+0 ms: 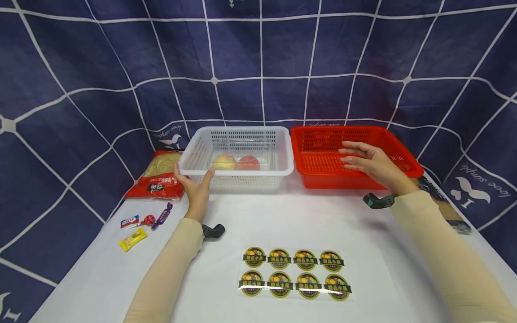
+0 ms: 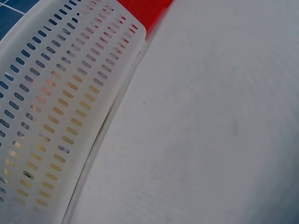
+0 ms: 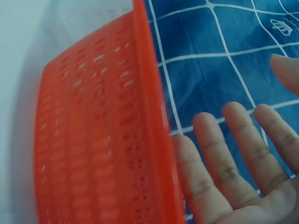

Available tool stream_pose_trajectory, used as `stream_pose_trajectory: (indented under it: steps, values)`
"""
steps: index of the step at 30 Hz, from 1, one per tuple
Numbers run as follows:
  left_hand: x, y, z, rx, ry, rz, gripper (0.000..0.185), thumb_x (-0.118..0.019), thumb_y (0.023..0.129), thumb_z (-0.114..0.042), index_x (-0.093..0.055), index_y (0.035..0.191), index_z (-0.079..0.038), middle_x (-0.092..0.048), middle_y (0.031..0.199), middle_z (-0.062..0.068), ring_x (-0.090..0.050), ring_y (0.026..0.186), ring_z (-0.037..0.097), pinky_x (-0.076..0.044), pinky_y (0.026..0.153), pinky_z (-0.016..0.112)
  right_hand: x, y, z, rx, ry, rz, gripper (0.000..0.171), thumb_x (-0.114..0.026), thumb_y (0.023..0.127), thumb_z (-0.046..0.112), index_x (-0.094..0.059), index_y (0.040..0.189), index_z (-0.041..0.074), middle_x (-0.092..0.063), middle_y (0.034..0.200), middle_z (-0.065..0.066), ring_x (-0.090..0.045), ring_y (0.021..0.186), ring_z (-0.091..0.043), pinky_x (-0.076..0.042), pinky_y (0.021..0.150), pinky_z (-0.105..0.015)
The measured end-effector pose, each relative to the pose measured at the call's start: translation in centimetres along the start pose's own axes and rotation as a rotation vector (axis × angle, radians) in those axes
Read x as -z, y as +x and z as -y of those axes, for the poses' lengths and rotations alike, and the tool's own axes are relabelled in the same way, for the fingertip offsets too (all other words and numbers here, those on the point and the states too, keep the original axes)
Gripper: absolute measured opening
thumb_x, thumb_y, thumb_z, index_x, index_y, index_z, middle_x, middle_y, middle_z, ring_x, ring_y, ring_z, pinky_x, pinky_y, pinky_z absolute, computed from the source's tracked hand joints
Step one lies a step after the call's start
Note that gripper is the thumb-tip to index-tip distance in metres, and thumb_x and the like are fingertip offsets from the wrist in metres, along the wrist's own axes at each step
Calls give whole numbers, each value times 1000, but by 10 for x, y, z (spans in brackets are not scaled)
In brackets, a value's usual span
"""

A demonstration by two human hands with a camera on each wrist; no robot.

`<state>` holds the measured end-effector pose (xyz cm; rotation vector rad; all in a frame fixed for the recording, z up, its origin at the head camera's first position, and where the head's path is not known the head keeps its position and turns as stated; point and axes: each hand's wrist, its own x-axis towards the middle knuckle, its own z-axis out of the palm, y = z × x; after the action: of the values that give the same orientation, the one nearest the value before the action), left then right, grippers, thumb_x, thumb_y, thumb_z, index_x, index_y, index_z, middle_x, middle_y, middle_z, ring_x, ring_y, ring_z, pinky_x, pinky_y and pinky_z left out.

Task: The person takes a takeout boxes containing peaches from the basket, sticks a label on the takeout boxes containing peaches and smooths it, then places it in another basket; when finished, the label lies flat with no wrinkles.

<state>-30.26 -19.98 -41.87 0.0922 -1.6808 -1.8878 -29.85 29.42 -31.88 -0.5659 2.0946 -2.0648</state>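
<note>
At the white basket's (image 1: 258,181) near left corner: the left hand (image 1: 197,190), thumb against the front rim and a finger at the left side; the other fingers are hidden, so whether they grip cannot be told.
White basket's contents: a yellow fruit (image 1: 225,163) and a red fruit (image 1: 248,163), side by side, seemingly within a clear box.
Red basket (image 1: 331,181): just right of the white one; the right hand (image 1: 377,165) is at its right part, fingers extended and parted.
Table (image 1: 299,220), left side: a red bag (image 1: 155,188) near the left hand; nearer the person, a lollipop (image 1: 149,220), a purple sweet (image 1: 162,216), a yellow sweet (image 1: 133,239) and a small packet (image 1: 129,221).
Table, near middle: a clear sheet (image 1: 293,270) with eight round stickers (image 1: 279,283) in two rows.
Backdrop: dark blue cloth (image 1: 286,49) with white lines.
</note>
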Motion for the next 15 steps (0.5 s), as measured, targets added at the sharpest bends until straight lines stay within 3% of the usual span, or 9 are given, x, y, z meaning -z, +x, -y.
stream_pose_trajectory:
  steps: [9, 15]
  values:
    - [3, 2, 8, -2, 23, 10, 110, -79, 99, -17, 4, 170, -29, -19, 176, 3, -28, 159, 18, -13, 132, 30, -29, 39, 8, -102, -119, 72, 58, -63, 109, 7, -42, 162, 1, -71, 133, 6, -71, 124, -23, -59, 103, -33]
    - [4, 0, 4, 20, 40, 25, 107, -76, 101, -18, 6, 170, -31, -16, 177, 3, -26, 160, 21, -12, 133, 35, -47, 61, 6, -101, -99, 106, 58, -61, 109, 4, -39, 162, -6, -68, 141, -8, -71, 122, -24, -59, 102, -32]
